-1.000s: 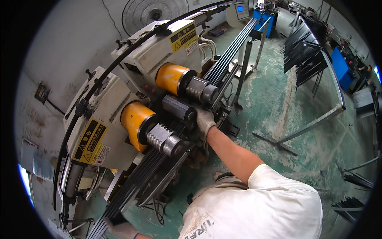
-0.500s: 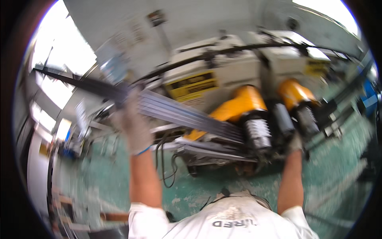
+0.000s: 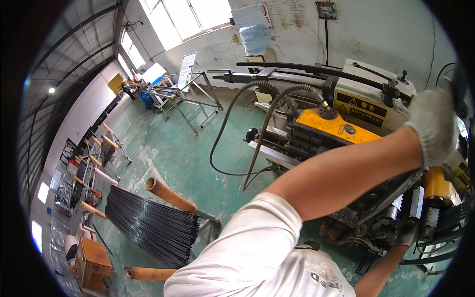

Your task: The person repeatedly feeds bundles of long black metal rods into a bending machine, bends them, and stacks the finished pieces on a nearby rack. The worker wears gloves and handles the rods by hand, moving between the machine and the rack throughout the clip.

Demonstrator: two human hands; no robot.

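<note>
My left arm crosses the picture to the right. Its hand (image 3: pixel 435 123), in a pale work glove, is raised beside the machine at the right rim, its fingers curled around dark long bars (image 3: pixel 461 79) that are largely cut off by the edge. Lower down, my gloved right hand (image 3: pixel 406 234) is at the machine's clamping end, by a grey metal block (image 3: pixel 416 203) and a yellow clamp head (image 3: pixel 435 185). Machine parts hide its fingers, so I cannot see what it touches. The machine's yellow-topped unit (image 3: pixel 336 126) lies beyond my left forearm.
Black hoses (image 3: pixel 225 133) loop from the machine to the green floor (image 3: pixel 173 148). To the left, a bundle of thin black bars (image 3: pixel 148 218) rests on a rack with brown padded posts (image 3: pixel 170 194). A wooden box (image 3: pixel 94 257) stands at lower left, a metal frame table (image 3: pixel 198 94) farther back.
The view has swung left, so the machine and both hands sit farther right. The bars my left hand held across the picture are now mostly beyond the right rim.
</note>
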